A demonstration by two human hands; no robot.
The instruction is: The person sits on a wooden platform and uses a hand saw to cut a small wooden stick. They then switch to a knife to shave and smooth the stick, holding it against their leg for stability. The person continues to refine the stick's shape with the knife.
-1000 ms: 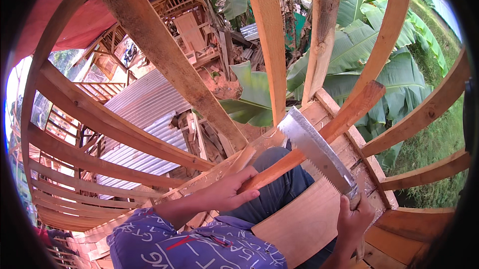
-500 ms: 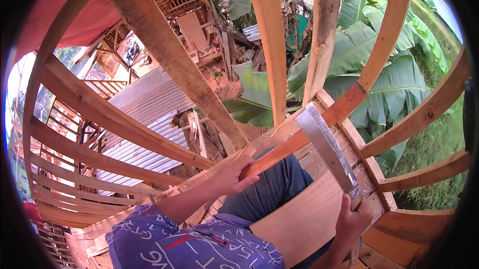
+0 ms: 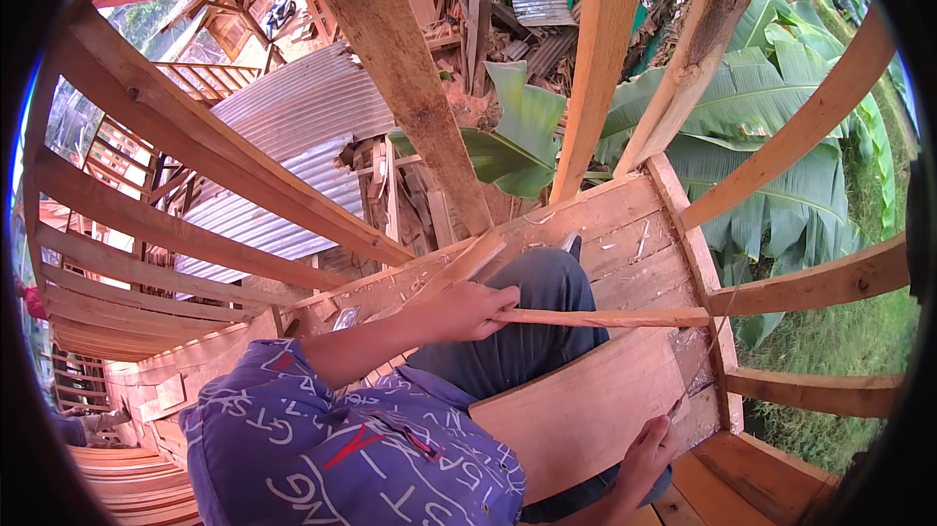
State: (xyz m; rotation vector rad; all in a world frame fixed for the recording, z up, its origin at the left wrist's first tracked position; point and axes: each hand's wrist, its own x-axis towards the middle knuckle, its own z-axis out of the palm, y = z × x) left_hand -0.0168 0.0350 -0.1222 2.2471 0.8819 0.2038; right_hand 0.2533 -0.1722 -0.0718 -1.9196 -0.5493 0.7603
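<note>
In the head view, the person sat among curved wooden ribs (image 3: 600, 67), and from where I stood the left hand (image 3: 468, 311) was closed round the near end of a narrow wooden strip (image 3: 605, 318). The strip reached across above the bent knee (image 3: 547, 287) to the rail (image 3: 695, 272) on the right; I couldn't tell whether its far end touched. Lower down, the right hand (image 3: 646, 450) had its fingers curled, a thin dark edge showing at their tips; I couldn't tell what, if anything, it gripped. Between the hands a broad board (image 3: 576, 414) lay slanting over the lap. Pale shavings (image 3: 642, 238) were scattered on the planks (image 3: 634, 272) beyond the knee. Outside the ribs I saw corrugated sheets (image 3: 293, 175) to the left and banana leaves (image 3: 771, 184) to the right.
</note>
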